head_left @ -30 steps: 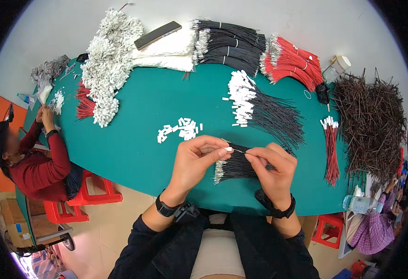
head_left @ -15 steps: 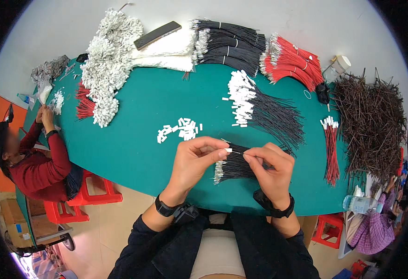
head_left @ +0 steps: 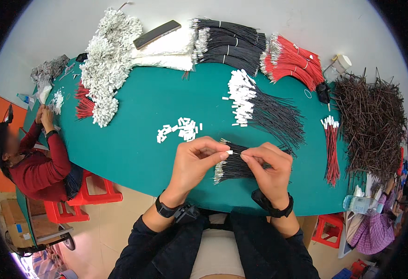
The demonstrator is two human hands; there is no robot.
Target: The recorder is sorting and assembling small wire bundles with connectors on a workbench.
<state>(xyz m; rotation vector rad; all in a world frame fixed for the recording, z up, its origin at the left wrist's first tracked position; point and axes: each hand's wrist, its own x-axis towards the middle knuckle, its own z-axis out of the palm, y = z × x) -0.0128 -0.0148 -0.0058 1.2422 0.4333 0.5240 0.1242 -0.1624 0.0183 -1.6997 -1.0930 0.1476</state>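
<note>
My left hand [head_left: 195, 160] pinches a small white plastic sleeve [head_left: 230, 152] between thumb and forefinger. Close beside it, my right hand [head_left: 270, 163] is closed on the end of a thin black wire, its tip meeting the sleeve; how far the tip sits inside is too small to tell. Below both hands lies a bundle of black wires [head_left: 235, 168] with bare metal terminals at the left end. Loose white sleeves [head_left: 185, 129] lie in a pile beyond my left hand. Farther off, black wires [head_left: 278, 114] fan out with white sleeves [head_left: 242, 98] on their ends.
On the green table [head_left: 138, 135] are tied black wire bundles [head_left: 232, 44], red wire bundles [head_left: 292, 63], a heap of white-ended pieces [head_left: 108, 60] and a brown tangled pile [head_left: 369, 125]. Sleeved red wires [head_left: 332, 153] lie right. Another person [head_left: 41, 162] works at the far left.
My right hand has shifted slightly left, bringing the wire closer to the white sleeve. My left hand stays nearly in place, still pinching the sleeve.
</note>
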